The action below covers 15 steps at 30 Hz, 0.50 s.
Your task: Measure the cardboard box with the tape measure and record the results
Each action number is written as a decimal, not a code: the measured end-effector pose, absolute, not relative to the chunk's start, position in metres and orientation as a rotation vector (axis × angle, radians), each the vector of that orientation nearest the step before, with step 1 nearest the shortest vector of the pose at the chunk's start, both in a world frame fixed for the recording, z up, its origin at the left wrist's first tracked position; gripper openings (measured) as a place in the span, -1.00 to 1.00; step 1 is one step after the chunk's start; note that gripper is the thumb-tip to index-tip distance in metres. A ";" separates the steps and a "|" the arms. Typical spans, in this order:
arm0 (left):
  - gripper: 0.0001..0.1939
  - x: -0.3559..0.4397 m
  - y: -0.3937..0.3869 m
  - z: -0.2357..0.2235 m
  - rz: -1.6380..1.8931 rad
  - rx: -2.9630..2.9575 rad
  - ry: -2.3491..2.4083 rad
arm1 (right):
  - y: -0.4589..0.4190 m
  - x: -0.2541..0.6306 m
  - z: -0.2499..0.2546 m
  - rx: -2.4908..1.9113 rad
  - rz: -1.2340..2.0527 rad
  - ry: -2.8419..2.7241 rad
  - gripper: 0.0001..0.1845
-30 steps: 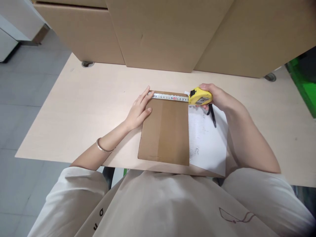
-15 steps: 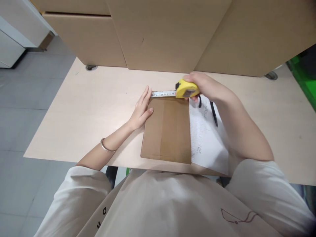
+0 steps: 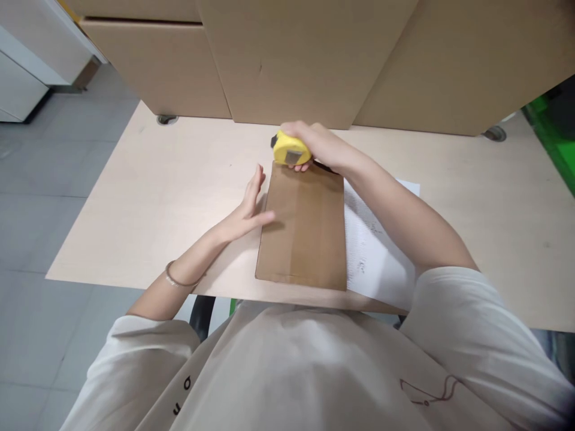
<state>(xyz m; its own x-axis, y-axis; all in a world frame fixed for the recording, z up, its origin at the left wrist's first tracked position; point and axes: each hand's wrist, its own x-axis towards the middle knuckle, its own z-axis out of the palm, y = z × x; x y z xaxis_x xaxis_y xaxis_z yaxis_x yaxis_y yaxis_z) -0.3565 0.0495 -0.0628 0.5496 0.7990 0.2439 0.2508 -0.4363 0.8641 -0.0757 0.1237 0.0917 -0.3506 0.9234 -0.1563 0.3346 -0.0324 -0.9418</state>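
Observation:
My right hand (image 3: 313, 143) is wrapped round a yellow tape measure (image 3: 291, 149) with a black strap. It hovers over the far left part of a flat brown cardboard box (image 3: 305, 233), and no blade shows out of its case. Beside the box's left edge, my left hand (image 3: 247, 209) is open and holds nothing. Its thumb, slightly blurred, reaches over the cardboard; whether it touches cannot be told. A white sheet of paper with handwriting (image 3: 377, 263) lies along the box's right side, partly covered by my right forearm.
The pale wooden table (image 3: 179, 197) carries all this, its front edge close to my body. Large cardboard boxes (image 3: 287, 66) form a wall along the back. Round cable holes (image 3: 167, 120) are set near the rear edge. Grey tiled floor (image 3: 40, 239) shows at the left.
The tape's blade has gone back into its case. My right hand has moved left with the tape measure. My left hand has let go of the blade's end and drawn back slightly, fingers apart.

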 end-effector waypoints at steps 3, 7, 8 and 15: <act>0.90 -0.379 0.006 -0.047 0.678 2.039 0.705 | 0.137 -0.051 0.084 -1.305 1.317 -1.584 -0.55; 0.88 -0.382 -0.050 -0.035 0.700 2.068 0.791 | 0.145 -0.032 0.070 -1.435 1.318 -1.537 -0.54; 0.85 -0.381 -0.059 -0.035 0.749 2.042 0.828 | 0.145 -0.030 0.067 -1.458 1.322 -1.535 -0.53; 0.08 -0.373 -0.068 -0.046 1.057 1.899 1.079 | 0.143 -0.011 0.085 -1.460 1.303 -1.349 -0.64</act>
<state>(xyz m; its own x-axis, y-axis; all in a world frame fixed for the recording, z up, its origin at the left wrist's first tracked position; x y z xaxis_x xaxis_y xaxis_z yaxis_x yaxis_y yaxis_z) -0.3731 -0.0677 -0.0463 0.3200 0.8964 0.3066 0.3257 -0.4080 0.8529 -0.0114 0.1429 0.0846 -0.0721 0.9798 -0.1866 0.2203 -0.1668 -0.9611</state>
